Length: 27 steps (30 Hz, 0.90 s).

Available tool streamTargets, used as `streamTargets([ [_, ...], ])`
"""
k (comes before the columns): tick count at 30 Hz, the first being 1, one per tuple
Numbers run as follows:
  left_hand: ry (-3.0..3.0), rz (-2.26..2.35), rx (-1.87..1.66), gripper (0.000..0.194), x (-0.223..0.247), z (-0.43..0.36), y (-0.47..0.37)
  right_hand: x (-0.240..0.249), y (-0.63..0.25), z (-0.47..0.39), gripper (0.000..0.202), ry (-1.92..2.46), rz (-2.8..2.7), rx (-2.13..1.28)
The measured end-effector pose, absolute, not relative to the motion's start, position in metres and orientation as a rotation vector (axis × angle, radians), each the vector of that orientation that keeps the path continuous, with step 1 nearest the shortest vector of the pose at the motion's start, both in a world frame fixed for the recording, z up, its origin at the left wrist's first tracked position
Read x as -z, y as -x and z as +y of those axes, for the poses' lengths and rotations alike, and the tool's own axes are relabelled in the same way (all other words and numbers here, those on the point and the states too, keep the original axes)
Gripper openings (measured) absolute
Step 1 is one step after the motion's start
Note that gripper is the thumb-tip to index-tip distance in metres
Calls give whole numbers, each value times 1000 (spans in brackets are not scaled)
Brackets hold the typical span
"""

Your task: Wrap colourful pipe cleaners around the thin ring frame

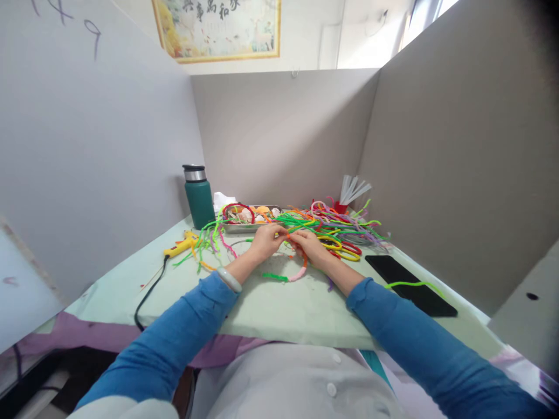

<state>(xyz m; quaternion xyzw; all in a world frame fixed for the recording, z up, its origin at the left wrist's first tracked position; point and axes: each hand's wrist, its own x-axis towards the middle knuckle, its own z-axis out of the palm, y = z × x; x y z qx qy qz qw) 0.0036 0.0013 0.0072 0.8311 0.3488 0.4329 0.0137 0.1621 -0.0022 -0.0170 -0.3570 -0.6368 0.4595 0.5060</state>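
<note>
I see left hand and right hand both pinching the strip, likely to steady it; glue gun lies left, probably for easy reach

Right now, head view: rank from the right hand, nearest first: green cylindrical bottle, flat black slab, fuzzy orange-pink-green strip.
1. Fuzzy orange-pink-green strip, at the right hand.
2. Flat black slab, right side.
3. Green cylindrical bottle, back left.
</note>
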Motion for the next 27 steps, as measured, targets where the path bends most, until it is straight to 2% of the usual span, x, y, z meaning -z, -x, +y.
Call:
streamTargets([
  [14, -2630, 1120, -1349, 9, -6, 3, -3, 16, -162, -4, 18, 904, -1528, -1152],
  [27, -2674, 1084, -1307, 8, -6, 1, -3, 19, -162, -2, 24, 821, -1582, -1103],
])
